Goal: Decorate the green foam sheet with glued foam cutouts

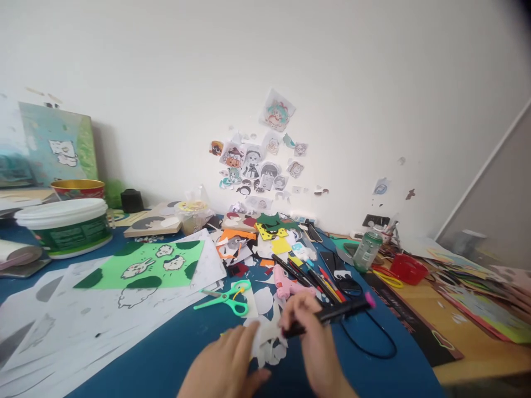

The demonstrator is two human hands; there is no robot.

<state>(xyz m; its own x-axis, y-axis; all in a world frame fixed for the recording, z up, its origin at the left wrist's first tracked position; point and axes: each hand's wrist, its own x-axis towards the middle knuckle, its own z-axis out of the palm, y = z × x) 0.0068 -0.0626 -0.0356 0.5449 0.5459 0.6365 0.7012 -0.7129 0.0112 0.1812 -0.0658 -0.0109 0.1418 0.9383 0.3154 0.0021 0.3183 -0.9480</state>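
Note:
My right hand (pixel 309 334) is closed around a black marker (pixel 338 314) with a pink end, which points right and slightly up. My left hand (pixel 228 356) has its fingers stretched out beside and partly over a small heap of white paper scraps (pixel 271 348). Just beyond the hands lie green-handled scissors (pixel 226 298) with their blades spread. A pink glue gun (pixel 288 284) rests behind my right hand, among several pens (pixel 321 284). To the left, a green sheet (pixel 161 265) carries small cut-out animal drawings and dark green patches.
A white-lidded tub (pixel 70 229) stands far left on the blue tabletop (pixel 166 354). Coloured paper scraps (pixel 269 237) pile up by the wall. At right are a glass jar (pixel 367 249), a red tape dispenser (pixel 409 269) and a looping black cable (pixel 388 354). Another person's hand (pixel 516 287) shows at the right edge.

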